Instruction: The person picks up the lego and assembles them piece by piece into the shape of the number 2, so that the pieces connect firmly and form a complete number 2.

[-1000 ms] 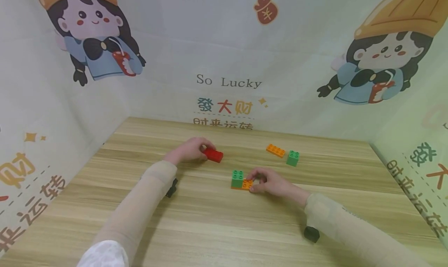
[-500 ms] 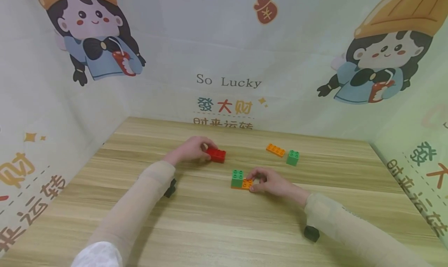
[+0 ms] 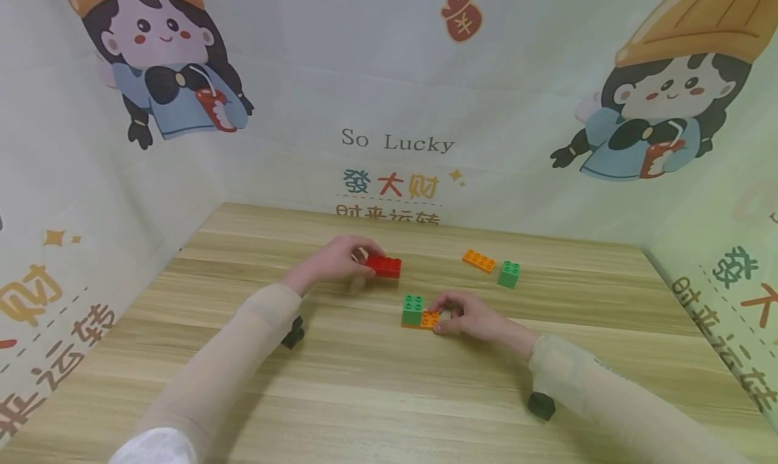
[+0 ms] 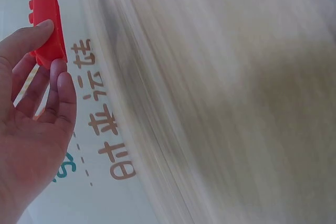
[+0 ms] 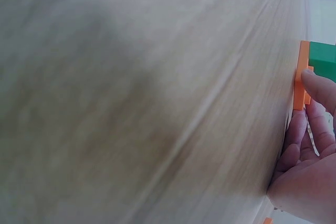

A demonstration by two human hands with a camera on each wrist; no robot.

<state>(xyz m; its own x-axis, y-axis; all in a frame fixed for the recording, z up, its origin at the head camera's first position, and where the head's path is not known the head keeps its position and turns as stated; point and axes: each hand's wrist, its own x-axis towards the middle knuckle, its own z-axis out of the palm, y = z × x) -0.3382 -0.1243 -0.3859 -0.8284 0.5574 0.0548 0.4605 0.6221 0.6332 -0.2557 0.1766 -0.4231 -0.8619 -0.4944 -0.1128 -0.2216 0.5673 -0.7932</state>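
My left hand (image 3: 340, 258) pinches one end of a red toy building brick (image 3: 387, 267), thumb on the near side. In the left wrist view the red brick (image 4: 47, 14) shows against the back cloth, apart from the tabletop. Closer to me, my right hand (image 3: 471, 315) pinches the right end of a flat orange studded brick (image 3: 429, 321). A green square brick (image 3: 412, 310) is mounted on its left half. The right wrist view shows the thumb on the orange brick (image 5: 300, 77) at the table surface, with part of the green brick (image 5: 323, 59) cut off by the frame edge.
Farther back on the wooden table (image 3: 365, 396) lie another flat orange brick (image 3: 479, 261) and a second green brick (image 3: 509, 275), close beside each other. A printed cloth (image 3: 395, 79) rises behind the table and along both sides.
My left hand has shifted to the right with the red brick, bringing it closer to the orange and green pair. The right hand and its bricks have stayed in place.
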